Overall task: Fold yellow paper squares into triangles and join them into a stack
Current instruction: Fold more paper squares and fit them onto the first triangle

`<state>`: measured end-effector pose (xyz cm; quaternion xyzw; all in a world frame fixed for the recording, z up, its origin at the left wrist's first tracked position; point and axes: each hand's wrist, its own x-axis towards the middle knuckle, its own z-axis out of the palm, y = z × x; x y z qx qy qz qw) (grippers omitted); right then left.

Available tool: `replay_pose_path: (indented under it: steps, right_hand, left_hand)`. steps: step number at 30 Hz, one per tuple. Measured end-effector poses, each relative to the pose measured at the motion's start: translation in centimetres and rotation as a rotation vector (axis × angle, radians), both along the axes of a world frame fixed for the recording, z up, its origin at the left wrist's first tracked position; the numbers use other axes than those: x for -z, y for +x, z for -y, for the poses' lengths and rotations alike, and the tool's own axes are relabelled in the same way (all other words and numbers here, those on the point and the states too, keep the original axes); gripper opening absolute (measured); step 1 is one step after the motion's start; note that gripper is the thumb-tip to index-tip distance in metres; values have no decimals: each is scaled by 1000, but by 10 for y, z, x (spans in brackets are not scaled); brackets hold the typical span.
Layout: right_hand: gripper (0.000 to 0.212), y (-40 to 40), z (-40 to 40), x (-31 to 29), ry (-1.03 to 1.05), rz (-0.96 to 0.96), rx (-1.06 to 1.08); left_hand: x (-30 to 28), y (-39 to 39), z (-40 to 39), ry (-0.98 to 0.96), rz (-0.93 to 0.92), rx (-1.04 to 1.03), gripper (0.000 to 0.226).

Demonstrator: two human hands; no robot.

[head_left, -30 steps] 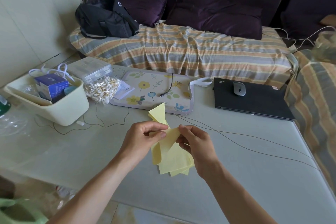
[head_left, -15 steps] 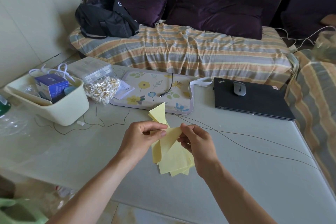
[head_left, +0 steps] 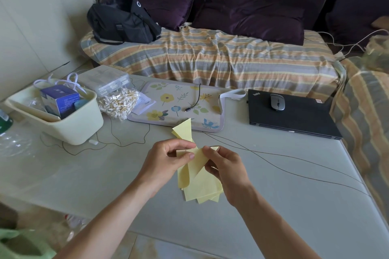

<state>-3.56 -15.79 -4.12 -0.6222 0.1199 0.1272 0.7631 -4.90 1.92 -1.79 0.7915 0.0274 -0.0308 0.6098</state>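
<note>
Above the pale table [head_left: 273, 206], both hands work a folded yellow paper piece [head_left: 199, 159]. My left hand [head_left: 166, 161] pinches its left end between thumb and fingers; a yellow triangle [head_left: 184, 129] sticks up behind that hand, and a rounded flap [head_left: 183, 178] hangs below it. My right hand [head_left: 226, 166] pinches the piece's right corner. A small pile of flat yellow squares [head_left: 202, 190] lies on the table under the hands, partly hidden by them.
A cream bin [head_left: 69, 124] with a blue box stands at left, next to a bag of cotton swabs [head_left: 119, 104]. A floral mat [head_left: 179, 107] and a closed black laptop [head_left: 292, 118] with a mouse lie behind. Thin cables [head_left: 284, 156] cross the table.
The hands have drawn slightly closer together on the folded piece, and its right corner has been worked under my right fingers. The pile on the table has stayed put.
</note>
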Motion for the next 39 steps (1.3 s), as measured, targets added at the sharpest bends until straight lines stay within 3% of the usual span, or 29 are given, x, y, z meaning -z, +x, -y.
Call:
replay_pose_path:
  steps: [4, 9, 18, 24, 29, 33, 39]
  right_hand:
    - [25, 0, 0, 1, -2, 9, 21]
    - [29, 0, 0, 2, -9, 21, 25]
    - [22, -1, 0, 0, -47, 31, 4]
    - [22, 0, 5, -4, 20, 4, 110]
    - [25, 1, 4, -2, -3, 17, 118]
    - [20, -1, 4, -4, 95, -21, 28]
    - [26, -4, 0, -4, -67, 30, -42]
  left_hand:
    - [-1, 0, 0, 42, 32, -8, 17]
    - [-4, -2, 2, 47, 16, 2, 17]
    - [-6, -2, 3, -50, -17, -31, 14]
    - [-4, -1, 2, -93, -54, -39, 14]
    - [-2, 0, 2, -108, -124, -37, 12]
    - [-2, -1, 2, -122, -115, -69, 11]
    - [-2, 0, 1, -94, -155, -70, 10]
